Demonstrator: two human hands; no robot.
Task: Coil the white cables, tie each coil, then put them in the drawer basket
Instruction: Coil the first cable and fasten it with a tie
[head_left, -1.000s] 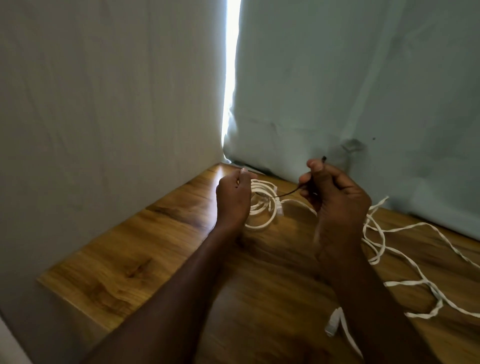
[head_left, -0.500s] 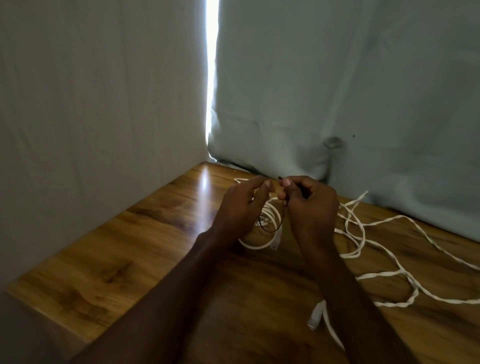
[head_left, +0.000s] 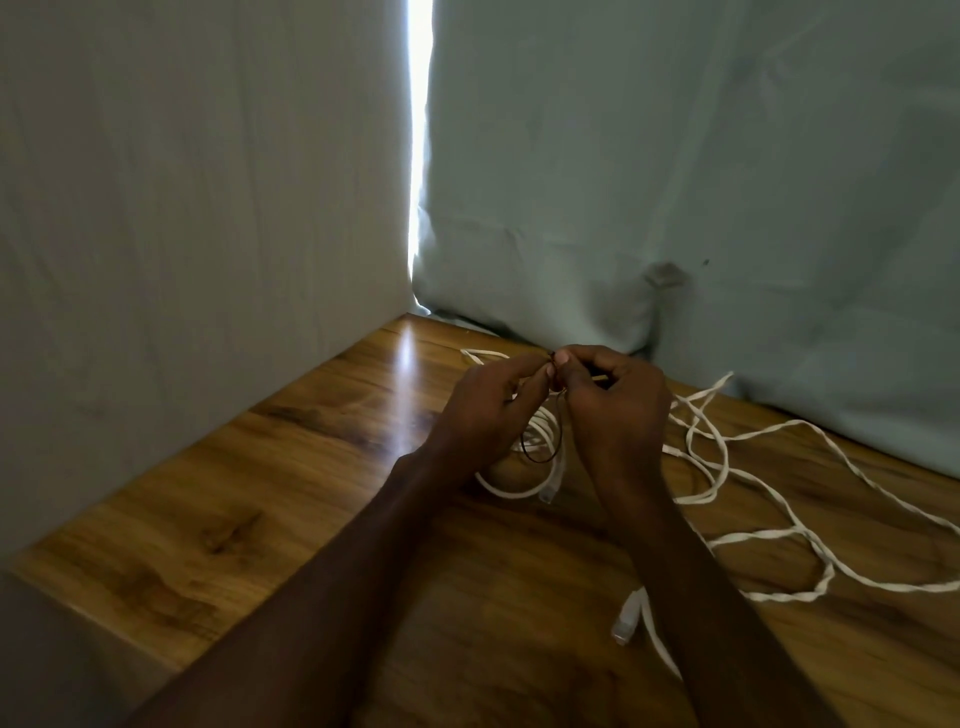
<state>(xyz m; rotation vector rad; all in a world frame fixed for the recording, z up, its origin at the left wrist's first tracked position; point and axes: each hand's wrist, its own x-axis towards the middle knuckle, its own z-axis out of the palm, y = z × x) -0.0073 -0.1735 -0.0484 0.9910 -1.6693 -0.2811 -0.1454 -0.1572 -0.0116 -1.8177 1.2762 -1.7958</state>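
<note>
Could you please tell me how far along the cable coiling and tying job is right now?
Done: one white coil is wound. In hand: both hands, left and right, pinch a thin dark tie looped at it. Left: the loose cable sprawls uncoiled on the table; no basket is in view.

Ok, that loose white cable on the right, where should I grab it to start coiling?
Probably pinch the loose cable just behind its plug, coming from above. That end lies free on the table, near the right hand, clear of the tangled loops.
</note>
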